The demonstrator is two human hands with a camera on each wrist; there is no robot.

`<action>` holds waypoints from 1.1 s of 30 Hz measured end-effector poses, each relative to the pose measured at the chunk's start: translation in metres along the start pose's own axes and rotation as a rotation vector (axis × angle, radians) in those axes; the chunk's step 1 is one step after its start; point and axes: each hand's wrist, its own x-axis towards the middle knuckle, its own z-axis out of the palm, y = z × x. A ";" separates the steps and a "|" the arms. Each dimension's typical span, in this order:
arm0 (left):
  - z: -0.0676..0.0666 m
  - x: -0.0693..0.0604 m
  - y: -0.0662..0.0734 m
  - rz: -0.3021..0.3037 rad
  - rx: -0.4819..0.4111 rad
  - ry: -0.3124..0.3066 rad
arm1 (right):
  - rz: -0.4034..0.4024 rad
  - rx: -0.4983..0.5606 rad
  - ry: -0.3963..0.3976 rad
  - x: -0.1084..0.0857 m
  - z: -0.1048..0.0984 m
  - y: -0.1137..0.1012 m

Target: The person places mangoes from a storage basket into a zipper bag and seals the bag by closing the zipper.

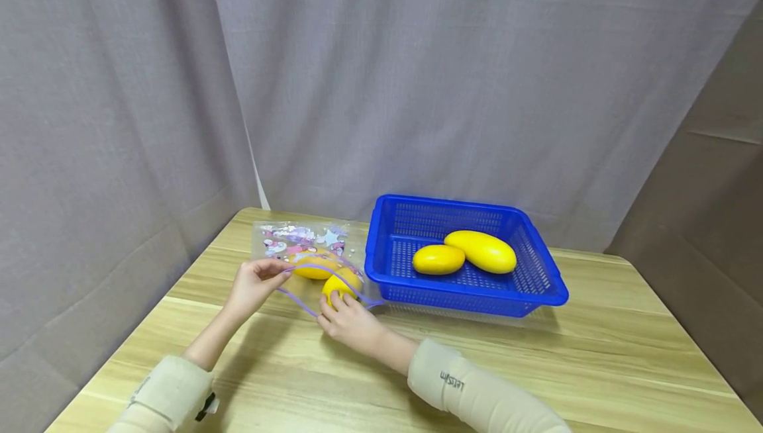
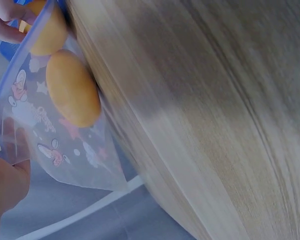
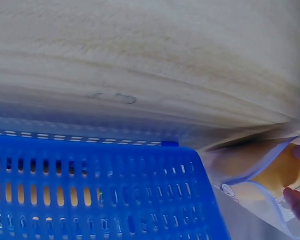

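A clear zip bag (image 1: 303, 236) with purple edging and cartoon prints lies on the table, its mouth spread toward me. My left hand (image 1: 257, 286) pinches the bag's rim between thumb and fingers. At the opening, my right hand (image 1: 353, 324) holds a yellow mango (image 1: 344, 282), fingers and thumb about it, inside the bag's mouth. Deeper in the bag rests another mango (image 2: 72, 90), seen through the plastic in the left wrist view. In the right wrist view, the purple rim (image 3: 262, 170) loops around the held mango and fingertips.
Right of the bag stands a blue perforated basket (image 1: 465, 290). In it lie a smaller yellow mango (image 1: 438, 259) and a longer yellow fruit (image 1: 484, 251), touching. The wooden table (image 1: 608, 353) meets grey curtains (image 1: 417, 89) at the back and sides.
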 end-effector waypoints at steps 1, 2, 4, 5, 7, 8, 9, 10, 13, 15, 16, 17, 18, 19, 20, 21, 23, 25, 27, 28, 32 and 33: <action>0.000 0.000 0.000 -0.004 -0.006 0.002 | 0.000 -0.001 -0.002 0.000 0.001 0.000; 0.000 0.000 0.000 -0.004 -0.010 0.004 | 0.001 -0.002 -0.005 -0.001 0.001 0.001; 0.001 0.000 0.000 0.000 -0.011 0.007 | 0.002 -0.005 -0.012 -0.002 0.003 0.002; 0.001 0.000 0.001 0.005 -0.015 0.009 | 0.004 -0.006 -0.018 -0.002 0.004 0.002; 0.001 0.000 0.002 0.008 -0.021 0.008 | 0.020 -0.018 -0.029 -0.003 0.006 0.002; 0.001 0.000 0.001 0.012 -0.022 0.007 | 0.035 -0.025 -0.038 -0.003 0.007 0.002; 0.001 0.000 0.002 0.017 -0.024 0.006 | 0.052 -0.032 -0.051 -0.003 0.008 0.001; 0.001 0.001 0.003 0.022 -0.026 0.006 | 0.072 -0.040 -0.069 -0.003 0.009 0.001; 0.002 0.001 0.003 0.027 -0.029 0.011 | 0.135 -0.050 -0.171 -0.001 0.009 -0.003; 0.002 0.002 0.003 0.034 -0.029 0.018 | 0.177 -0.021 -0.266 0.002 0.007 -0.006; 0.002 0.002 0.003 0.034 -0.029 0.020 | 0.196 -0.003 -0.313 0.003 0.007 -0.007; 0.003 0.002 0.003 0.037 -0.032 0.022 | 0.215 0.020 -0.358 0.005 0.005 -0.008; 0.003 0.003 0.003 0.044 -0.034 0.023 | 0.236 0.047 -0.391 0.007 0.004 -0.009; 0.004 0.003 0.003 0.056 -0.036 0.023 | 0.260 0.077 -0.419 0.008 0.003 -0.009; 0.004 0.003 0.002 0.067 -0.041 0.023 | 0.273 0.100 -0.443 0.009 0.002 -0.009; 0.004 0.003 0.002 0.084 -0.049 0.022 | 0.282 0.120 -0.458 0.010 0.002 -0.009; 0.004 0.003 0.000 0.128 -0.073 0.025 | 0.281 0.166 -0.461 0.010 0.000 -0.009; 0.003 0.003 0.000 0.152 -0.081 0.028 | 0.267 0.210 -0.441 0.010 -0.002 -0.009; 0.002 0.003 0.000 0.148 -0.080 0.028 | 0.241 0.238 -0.415 0.010 -0.004 -0.010; 0.002 0.002 0.000 0.141 -0.069 0.027 | 0.232 0.253 -0.402 0.010 -0.005 -0.010; 0.002 0.002 0.002 0.082 -0.021 0.015 | 0.219 0.299 -0.391 0.009 -0.008 -0.011; 0.003 0.002 0.003 0.075 -0.017 0.015 | 0.218 0.311 -0.394 0.009 -0.009 -0.011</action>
